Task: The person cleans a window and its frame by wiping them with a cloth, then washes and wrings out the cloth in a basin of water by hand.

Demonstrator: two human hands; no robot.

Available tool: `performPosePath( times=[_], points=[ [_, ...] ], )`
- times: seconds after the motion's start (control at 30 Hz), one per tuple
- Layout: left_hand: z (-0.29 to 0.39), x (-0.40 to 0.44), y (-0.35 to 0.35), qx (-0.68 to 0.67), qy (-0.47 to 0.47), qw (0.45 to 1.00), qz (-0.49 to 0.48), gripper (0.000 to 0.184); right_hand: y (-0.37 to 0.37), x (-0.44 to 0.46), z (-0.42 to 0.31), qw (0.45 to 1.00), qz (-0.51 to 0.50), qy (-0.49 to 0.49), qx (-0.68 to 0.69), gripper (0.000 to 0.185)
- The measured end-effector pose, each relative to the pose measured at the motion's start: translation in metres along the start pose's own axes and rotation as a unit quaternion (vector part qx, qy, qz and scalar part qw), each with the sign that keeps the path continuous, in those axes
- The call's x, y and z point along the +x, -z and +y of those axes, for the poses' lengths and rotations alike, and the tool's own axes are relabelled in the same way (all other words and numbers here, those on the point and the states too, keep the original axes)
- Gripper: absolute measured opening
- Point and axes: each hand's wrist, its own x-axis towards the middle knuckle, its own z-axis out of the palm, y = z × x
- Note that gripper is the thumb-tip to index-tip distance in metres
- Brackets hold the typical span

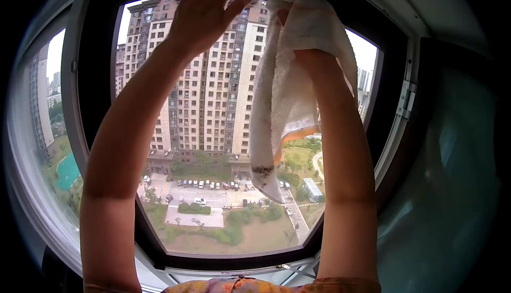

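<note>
A white towel (319,27) hangs over my right hand (283,17) at the upper part of the window. Only a bit of the thumb side shows; the cloth hides the other fingers. The towel's long end drops in front of the glass, with a dark smudge near its lower tip and an orange edge at one side. My left hand (205,13) is raised to the top of the dark window frame (98,53), thumb apart and fingers stretched upward, holding nothing. Its fingertips fade into the dark frame, so contact there is hard to make out.
A metal hinge (406,100) sits on the right side of the frame. Below, a metal stay arm (295,270) crosses near the sill. Another window pane (45,128) stands at the left. Through the glass are a tall building (213,91) and parked cars far below.
</note>
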Motion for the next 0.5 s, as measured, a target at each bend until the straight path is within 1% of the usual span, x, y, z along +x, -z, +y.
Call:
performPosePath(
  times=[0.03, 0.07, 0.13, 0.17, 0.2, 0.23, 0.27, 0.33, 0.37, 0.43, 0.47, 0.5],
  points=[
    [0.003, 0.001, 0.002, 0.001, 0.006, 1.000, -0.011, 0.043, 0.020, 0.000, 0.000, 0.976, 0.026, -0.113, 0.184, 0.015],
    [0.023, 0.010, 0.028, -0.003, 0.036, 0.994, -0.105, 0.052, 0.036, 0.000, 0.000, 0.905, 0.053, -0.218, 0.362, 0.009],
    [0.024, 0.010, 0.027, -0.013, 0.039, 0.994, -0.100, 0.052, 0.102, -0.007, 0.018, 0.957, 0.051, -0.204, 0.201, 0.019],
    [0.023, 0.010, 0.024, -0.014, 0.043, 0.994, -0.095, 0.052, 0.125, -0.015, 0.036, 0.985, 0.035, -0.164, -0.050, 0.026],
    [0.023, 0.010, 0.022, 0.006, 0.043, 0.994, -0.097, 0.051, 0.148, -0.024, 0.054, 0.943, 0.039, -0.131, -0.304, 0.032],
    [0.024, 0.012, 0.021, 0.000, 0.045, 0.994, -0.096, 0.051, 0.141, -0.033, 0.058, 0.770, 0.102, 0.005, -0.629, 0.037],
    [0.023, 0.010, 0.022, -0.002, 0.042, 0.996, -0.081, 0.050, 0.134, -0.032, 0.050, 0.768, 0.097, 0.005, -0.633, 0.037],
    [0.032, 0.012, 0.022, -0.005, 0.050, 0.997, -0.051, 0.049, 0.124, -0.018, 0.040, 0.765, 0.006, -0.090, -0.638, 0.049],
    [0.037, 0.014, 0.025, -0.009, 0.047, 0.998, -0.050, 0.049, 0.106, -0.014, 0.048, 0.805, 0.049, -0.030, -0.591, 0.056],
    [0.040, 0.022, 0.027, 0.004, 0.073, 0.994, -0.079, 0.049, 0.099, -0.013, 0.046, 0.836, 0.057, -0.051, -0.544, 0.056],
    [0.009, 0.023, -0.008, -0.030, -0.010, 0.999, 0.012, 0.038, 0.111, -0.014, 0.049, 0.832, 0.040, -0.067, -0.550, 0.060],
    [0.004, 0.022, -0.010, -0.035, -0.011, 0.999, 0.015, 0.038, 0.126, -0.017, 0.058, 0.829, 0.041, -0.066, -0.554, 0.060]
  ],
)
